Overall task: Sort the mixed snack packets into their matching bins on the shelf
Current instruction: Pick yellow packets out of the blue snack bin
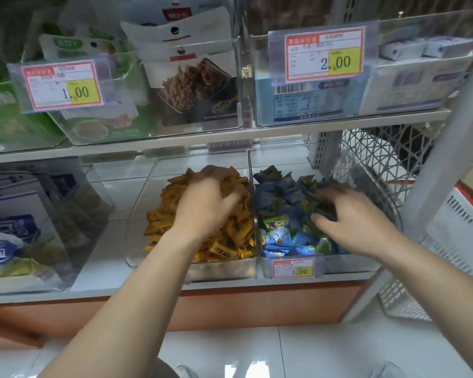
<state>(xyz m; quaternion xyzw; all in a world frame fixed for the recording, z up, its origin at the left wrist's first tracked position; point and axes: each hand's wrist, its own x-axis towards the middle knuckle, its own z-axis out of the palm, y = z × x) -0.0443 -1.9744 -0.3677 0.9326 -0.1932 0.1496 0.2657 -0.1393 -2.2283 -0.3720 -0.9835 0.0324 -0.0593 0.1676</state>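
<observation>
On the lower shelf (99, 257), left grip (202, 205) curls on yellow packets (230, 246) in the middle bin (221, 268). Right grip (358, 216) digs into blue packets (281, 192) in the right-end bin (347, 264), hold untellable. Light, crinkly, slippery: probably pinch sealed edges.

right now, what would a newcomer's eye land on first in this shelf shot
First, the two hands buried in snacks on the lower shelf: the left hand in the heap of yellow packets, the right hand in the blue and green packets one bin to the right. Then the bright red-and-yellow price labels above, the 1.00 tag at upper left and the 2.00 tag at upper right.
</observation>
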